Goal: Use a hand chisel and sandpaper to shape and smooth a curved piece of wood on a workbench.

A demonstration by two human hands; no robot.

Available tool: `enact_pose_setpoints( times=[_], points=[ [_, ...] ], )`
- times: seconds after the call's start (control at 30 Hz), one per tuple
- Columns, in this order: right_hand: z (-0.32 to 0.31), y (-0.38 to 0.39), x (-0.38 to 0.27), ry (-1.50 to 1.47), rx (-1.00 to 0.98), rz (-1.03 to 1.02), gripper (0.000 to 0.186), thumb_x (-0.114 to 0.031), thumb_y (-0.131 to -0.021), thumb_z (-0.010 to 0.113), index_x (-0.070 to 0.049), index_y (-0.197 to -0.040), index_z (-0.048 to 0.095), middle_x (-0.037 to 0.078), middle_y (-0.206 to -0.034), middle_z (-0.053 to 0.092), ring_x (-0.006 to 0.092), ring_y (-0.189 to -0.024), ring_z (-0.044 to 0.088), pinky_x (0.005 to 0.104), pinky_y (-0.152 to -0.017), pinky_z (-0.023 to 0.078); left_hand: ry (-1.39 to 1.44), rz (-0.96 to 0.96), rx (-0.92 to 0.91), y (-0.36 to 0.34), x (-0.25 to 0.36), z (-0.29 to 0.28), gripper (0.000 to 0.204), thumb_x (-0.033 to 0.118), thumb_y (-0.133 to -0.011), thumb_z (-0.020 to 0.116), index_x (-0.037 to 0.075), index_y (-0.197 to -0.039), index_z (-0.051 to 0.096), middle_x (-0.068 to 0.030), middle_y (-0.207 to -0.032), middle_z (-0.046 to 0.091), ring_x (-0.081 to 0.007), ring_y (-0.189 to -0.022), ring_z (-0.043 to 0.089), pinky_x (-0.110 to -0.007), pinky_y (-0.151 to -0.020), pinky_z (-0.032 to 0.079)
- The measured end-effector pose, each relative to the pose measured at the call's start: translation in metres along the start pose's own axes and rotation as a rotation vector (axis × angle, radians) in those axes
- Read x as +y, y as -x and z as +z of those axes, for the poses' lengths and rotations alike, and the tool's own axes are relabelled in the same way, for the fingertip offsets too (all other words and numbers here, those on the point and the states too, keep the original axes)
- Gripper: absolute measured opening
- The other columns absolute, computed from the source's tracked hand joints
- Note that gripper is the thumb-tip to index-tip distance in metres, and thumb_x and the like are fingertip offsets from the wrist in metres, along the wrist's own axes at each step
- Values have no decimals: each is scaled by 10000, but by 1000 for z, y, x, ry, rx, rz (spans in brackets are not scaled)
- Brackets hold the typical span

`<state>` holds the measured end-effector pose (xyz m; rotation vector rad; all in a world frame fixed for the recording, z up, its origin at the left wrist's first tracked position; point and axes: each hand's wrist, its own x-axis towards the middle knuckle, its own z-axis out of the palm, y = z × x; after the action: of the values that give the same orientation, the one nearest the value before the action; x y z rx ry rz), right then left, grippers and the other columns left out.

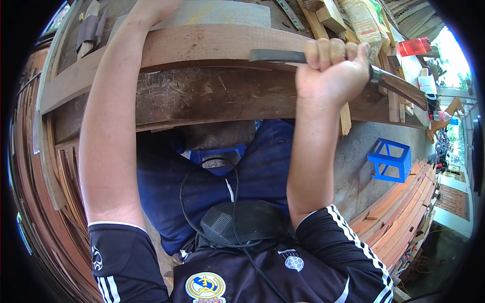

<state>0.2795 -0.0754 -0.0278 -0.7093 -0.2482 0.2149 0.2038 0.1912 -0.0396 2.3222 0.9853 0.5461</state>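
Observation:
My right hand (331, 68) is closed in a fist around a chisel (278, 55). Its flat dark blade sticks out to the left over the reddish wooden board (212, 43), and its ferrule and wooden handle run out to the right. Whether the blade touches the board, I cannot tell. My left arm reaches across the board to the far side. Only part of my left hand (159, 7) shows at the top edge, near a pale grey flat sheet (222, 14), and its fingers are cut off from view.
Under the board is a dark, worn timber beam (212, 96). A ruler (290, 14), wood offcuts (331, 17), a plastic bag (361, 20) and a red object (414, 46) lie beyond. A blue stool (391, 160) stands right, near stacked planks (399, 207). More planks (30, 166) line the left.

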Motion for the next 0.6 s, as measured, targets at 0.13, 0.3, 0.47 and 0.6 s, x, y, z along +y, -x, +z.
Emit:
enact_pose_setpoints(
  times=[0.13,0.3,0.47,0.6],
  points=[
    [-56,-38,-43,1,50,-32,516,-384,-1044,210,-162,-582,269,-30,-478,165,115,-397,138,276,-374,143,69,-58,-3,8,16,-4,396,297,-883,609,-40,-1091,621,-242,-1092,651,-346,-1058,621,-402,-911,477],
    [-34,-20,-19,-79,88,34,521,-391,-1052,177,-143,-608,291,-39,-482,166,112,-406,120,276,-377,145,-116,46,47,-3,7,0,400,301,-879,609,-40,-1087,626,-250,-1094,652,-350,-1069,620,-403,-923,476],
    [20,9,14,22,-43,-36,441,-323,-1045,218,-158,-643,292,-33,-500,172,108,-414,127,279,-397,168,11,12,-5,1,5,3,399,307,-877,611,-34,-1082,632,-251,-1093,650,-355,-1065,619,-410,-929,472],
    [-11,-14,-7,46,22,20,480,-393,-1044,221,-148,-635,276,-30,-485,181,102,-406,150,275,-387,168,-24,19,1,2,5,0,395,298,-883,604,-37,-1091,629,-250,-1091,650,-358,-1062,619,-411,-927,473]
  ],
)
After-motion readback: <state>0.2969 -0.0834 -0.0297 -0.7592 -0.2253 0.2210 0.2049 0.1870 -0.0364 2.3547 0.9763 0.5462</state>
